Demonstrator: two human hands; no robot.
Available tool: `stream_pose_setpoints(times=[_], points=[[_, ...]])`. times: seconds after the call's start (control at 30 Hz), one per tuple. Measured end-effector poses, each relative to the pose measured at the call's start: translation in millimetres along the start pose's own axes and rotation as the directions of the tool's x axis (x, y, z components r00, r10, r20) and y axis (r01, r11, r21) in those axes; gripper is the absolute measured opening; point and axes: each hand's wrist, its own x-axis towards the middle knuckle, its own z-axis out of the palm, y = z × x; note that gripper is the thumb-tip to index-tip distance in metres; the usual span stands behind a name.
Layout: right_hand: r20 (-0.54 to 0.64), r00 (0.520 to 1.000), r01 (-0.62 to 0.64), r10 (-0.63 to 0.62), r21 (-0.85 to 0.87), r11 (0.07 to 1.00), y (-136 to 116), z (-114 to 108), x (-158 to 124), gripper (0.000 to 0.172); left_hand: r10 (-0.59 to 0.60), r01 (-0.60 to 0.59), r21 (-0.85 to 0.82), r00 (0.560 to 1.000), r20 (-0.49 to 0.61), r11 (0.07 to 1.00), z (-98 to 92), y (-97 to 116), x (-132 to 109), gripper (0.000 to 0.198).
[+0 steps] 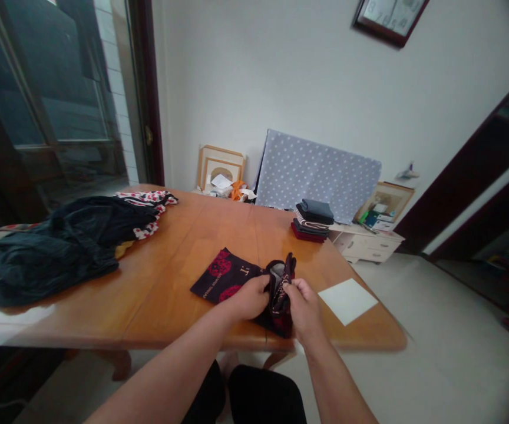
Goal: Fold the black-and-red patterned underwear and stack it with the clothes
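Note:
A dark garment with red round prints and pale lettering (230, 277) lies partly flat near the table's front edge. Its right end is bunched up and lifted between my hands, with a grey inner side showing. My left hand (253, 297) grips the bunched cloth from the left, its fingertips partly hidden in the folds. On the right side of the bunch, my right hand (303, 303) pinches the cloth between thumb and fingers. The exact kind of garment cannot be made out.
A heap of dark clothes (60, 247) covers the wooden table's (161, 294) left side. Folded clothes (313, 221) stand stacked at the back right. A white sheet (347, 300) lies right of my hands. Behind the table are a polka-dot cloth (316, 168) and a low white cabinet (364, 242).

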Motion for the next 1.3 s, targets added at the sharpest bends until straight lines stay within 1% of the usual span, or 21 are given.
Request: stream_pose_setpoints(times=[0.07,0.13,0.2,0.27,0.37,0.43,0.53,0.6,0.67,0.77,0.83,0.87,0.93,1.0,1.07,1.1,1.13,1.17,1.2,1.23,1.3], points=[[0.024,1.0,0.016,-0.015,-0.056,0.998,-1,3,2,0.028,-0.113,0.103,-0.267,0.993,-0.022,0.958,-7.5,2,0,0.027],[0.071,0.997,0.006,0.002,-0.109,0.994,1,8,3,0.031,-0.185,0.144,-0.466,0.982,-0.042,0.873,-11.6,2,-1,0.031],[0.134,0.99,-0.024,0.046,-0.163,0.986,6,13,5,0.035,-0.245,0.156,-0.579,0.967,-0.077,0.8,-13.1,1,-2,0.038],[0.181,0.981,-0.031,0.069,-0.206,0.978,13,16,8,0.04,-0.279,0.138,-0.65,0.953,-0.119,0.747,-13.7,-1,-2,0.042],[0.224,0.974,0.062,0.014,-0.33,0.942,18,18,12,0.046,-0.303,0.092,-0.729,0.939,-0.164,0.678,-15.8,-3,0,0.038],[0.275,0.961,0.181,-0.044,-0.499,0.848,16,20,13,0.048,-0.327,0.067,-0.751,0.923,-0.204,0.657,-18.6,-3,0,0.033],[0.354,0.933,0.324,-0.067,-0.744,0.584,6,27,13,0.048,-0.373,0.041,-0.727,0.877,-0.302,0.685,-26.3,0,-3,0.031],[0.377,0.926,0.347,-0.016,-0.833,0.43,-1,34,13,0.047,-0.379,0.025,-0.679,0.844,-0.378,0.734,-33.8,2,-7,0.035],[0.38,0.924,0.346,0.039,-0.877,0.334,-7,40,12,0.045,-0.356,0.011,-0.599,0.813,-0.46,0.8,-42.7,2,-13,0.038],[0.375,0.924,0.342,0.082,-0.901,0.267,-12,45,12,0.044,-0.268,0.036,-0.386,0.78,-0.566,0.922,-58.5,-2,-24,0.037],[0.369,0.924,0.336,0.095,-0.907,0.253,-13,45,12,0.043,-0.183,0.091,-0.178,0.765,-0.617,0.98,-72.1,-8,-35,0.034],[0.367,0.925,0.334,0.101,-0.909,0.249,-14,45,12,0.044,-0.145,0.136,-0.064,0.752,-0.642,0.989,-80.0,-11,-42,0.032],[0.361,0.926,0.327,0.11,-0.913,0.245,-13,45,12,0.044,-0.096,0.277,0.155,0.715,-0.693,0.948,-97.0,-18,-56,0.031],[0.358,0.927,0.323,0.114,-0.915,0.243,-12,45,12,0.045,-0.063,0.437,0.339,0.684,-0.726,0.834,-111.6,-21,-69,0.032],[0.356,0.928,0.321,0.113,-0.916,0.242,-11,45,11,0.046,-0.007,0.525,0.48,0.68,-0.734,0.703,-117.9,-19,-79,0.034],[0.355,0.929,0.321,0.109,-0.915,0.243,-10,45,11,0.047,0.031,0.532,0.533,0.688,-0.725,0.657,-116.6,-16,-82,0.035],[0.355,0.929,0.322,0.103,-0.914,0.247,-10,45,11,0.047,0.069,0.514,0.578,0.707,-0.704,0.634,-112.0,-11,-84,0.034],[0.355,0.93,0.322,0.097,-0.913,0.252,-9,45,11,0.047,0.105,0.472,0.615,0.734,-0.671,0.632,-104.3,-5,-85,0.033],[0.356,0.93,0.323,0.093,-0.91,0.259,-8,44,11,0.048,0.132,0.405,0.642,0.772,-0.621,0.651,-94.0,3,-84,0.031],[0.358,0.929,0.324,0.089,-0.907,0.27,-7,44,12,0.048,0.15,0.315,0.659,0.822,-0.549,0.683,-82.0,11,-83,0.029],[0.368,0.926,0.328,0.088,-0.896,0.301,-5,42,14,0.047,0.198,0.104,0.667,0.912,-0.361,0.738,-55.8,27,-79,0.028]])
